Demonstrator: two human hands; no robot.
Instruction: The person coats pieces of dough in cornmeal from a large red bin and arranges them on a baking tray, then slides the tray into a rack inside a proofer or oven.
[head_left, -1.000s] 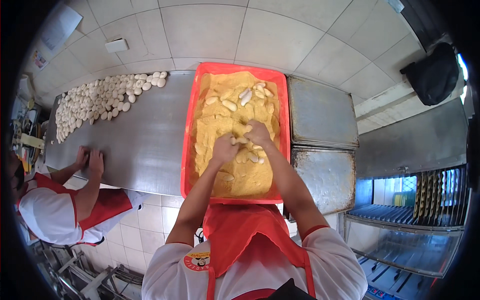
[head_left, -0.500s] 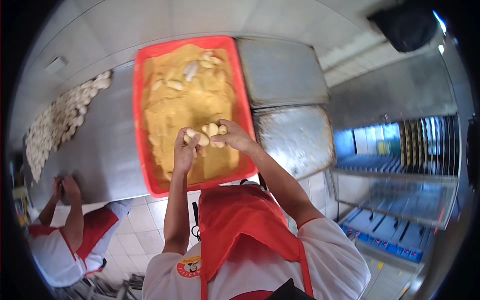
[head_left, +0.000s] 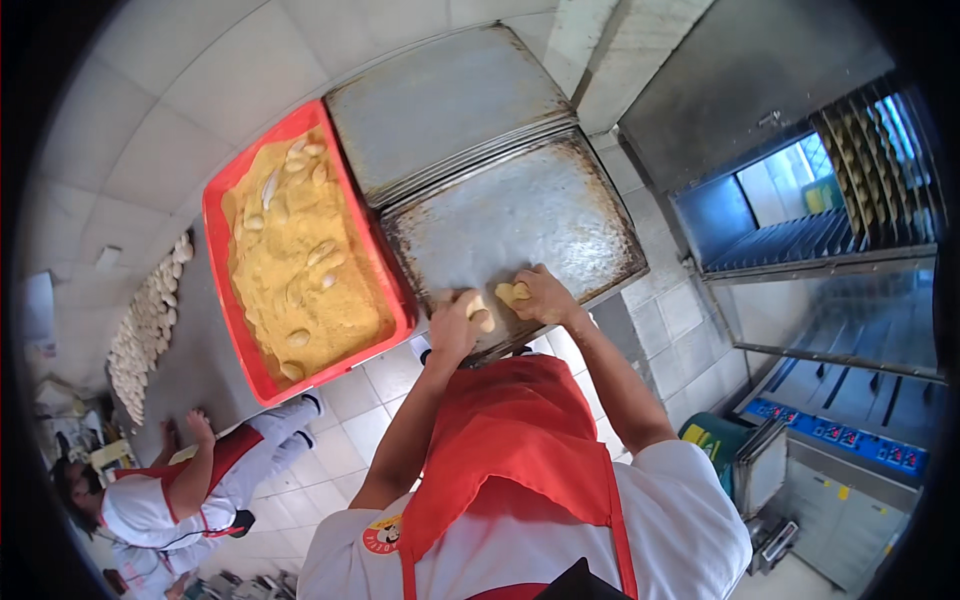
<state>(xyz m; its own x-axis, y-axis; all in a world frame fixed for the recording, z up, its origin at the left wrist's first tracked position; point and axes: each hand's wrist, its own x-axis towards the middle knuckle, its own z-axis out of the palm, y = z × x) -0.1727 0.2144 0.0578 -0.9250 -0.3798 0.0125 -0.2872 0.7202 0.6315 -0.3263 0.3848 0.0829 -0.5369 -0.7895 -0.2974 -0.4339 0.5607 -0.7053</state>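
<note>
Both my hands are over the near end of a worn metal baking tray (head_left: 540, 215). My left hand (head_left: 456, 328) is closed around pale dough pieces (head_left: 483, 316), low over the tray's front left corner. Just to its right, my right hand (head_left: 548, 298) grips more crumb-coated dough pieces (head_left: 511, 293). Fingers hide part of each handful, and whether the pieces touch the tray I cannot tell. Left of the tray stands a red plastic tub (head_left: 364, 215) of yellow crumbs (head_left: 300, 235), with several dough pieces lying in them.
A second stack of trays (head_left: 440, 110) lies behind the near one. Many pale dough pieces (head_left: 150, 320) cover part of the steel table (head_left: 205, 340) at left, where a co-worker (head_left: 185, 490) stands. At right are a tray rack (head_left: 870, 170) and equipment with a blue control panel (head_left: 840, 435).
My hands have moved right, from above the crumb tub to the baking tray, carrying the dough pieces. The view has turned right, so the tub now appears farther left.
</note>
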